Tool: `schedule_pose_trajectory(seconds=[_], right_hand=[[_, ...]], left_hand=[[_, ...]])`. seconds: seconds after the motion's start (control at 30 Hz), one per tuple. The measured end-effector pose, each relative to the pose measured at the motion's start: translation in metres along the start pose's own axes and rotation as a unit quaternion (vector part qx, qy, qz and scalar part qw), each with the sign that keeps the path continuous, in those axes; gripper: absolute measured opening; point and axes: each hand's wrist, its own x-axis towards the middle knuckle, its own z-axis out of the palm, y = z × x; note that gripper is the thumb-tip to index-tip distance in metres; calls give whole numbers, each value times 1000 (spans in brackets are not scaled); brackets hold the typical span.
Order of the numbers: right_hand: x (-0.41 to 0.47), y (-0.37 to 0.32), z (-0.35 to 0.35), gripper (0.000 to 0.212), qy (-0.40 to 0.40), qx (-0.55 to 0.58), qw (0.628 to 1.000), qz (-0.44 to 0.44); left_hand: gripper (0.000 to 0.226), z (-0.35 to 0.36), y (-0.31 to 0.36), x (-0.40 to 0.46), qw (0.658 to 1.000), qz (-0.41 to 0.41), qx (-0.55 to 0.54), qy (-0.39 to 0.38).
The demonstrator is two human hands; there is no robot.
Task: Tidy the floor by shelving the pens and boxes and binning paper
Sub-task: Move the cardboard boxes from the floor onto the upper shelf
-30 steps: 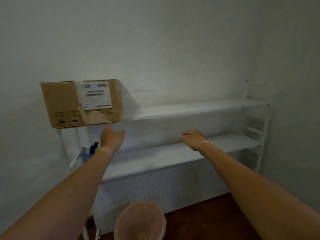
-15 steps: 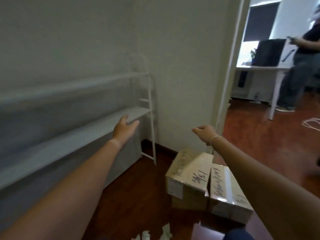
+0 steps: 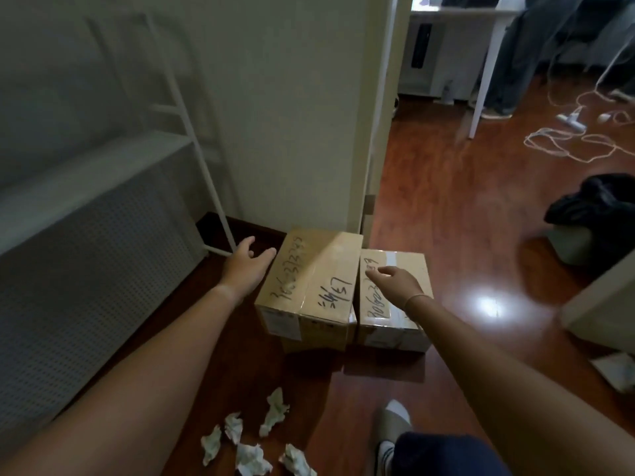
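Two taped cardboard boxes with black handwriting stand side by side on the wooden floor by the wall corner: the taller left box (image 3: 311,285) and the lower right box (image 3: 390,305). My left hand (image 3: 248,266) hovers open just left of the taller box, fingers near its top left edge. Above the right box my right hand (image 3: 397,281) is open with fingers spread, holding nothing. Several crumpled paper balls (image 3: 252,441) lie on the floor near my feet. The white shelf unit (image 3: 185,111) stands at left against the wall.
A perforated white panel (image 3: 89,269) covers the wall below the shelf. A doorway leads right to a room with a white desk (image 3: 481,63), a person's legs, loose white cables (image 3: 567,139), a dark bundle of cloth (image 3: 594,201) and another paper scrap (image 3: 615,369).
My view has swung from the shelf with a box on it rightward and down to the floor. Both empty hands have come down toward the two boxes.
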Motion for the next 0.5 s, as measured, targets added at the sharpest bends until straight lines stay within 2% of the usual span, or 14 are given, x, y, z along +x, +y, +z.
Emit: schedule_pose_trajectory(seconds=[0.27, 0.5], right_hand=[[103, 71, 78, 78, -28, 101, 991, 81], [172, 101, 128, 90, -18, 196, 972, 129]], left_hand=[[69, 64, -76, 115, 996, -64, 45, -30], [75, 84, -139, 187, 989, -124, 79, -35]])
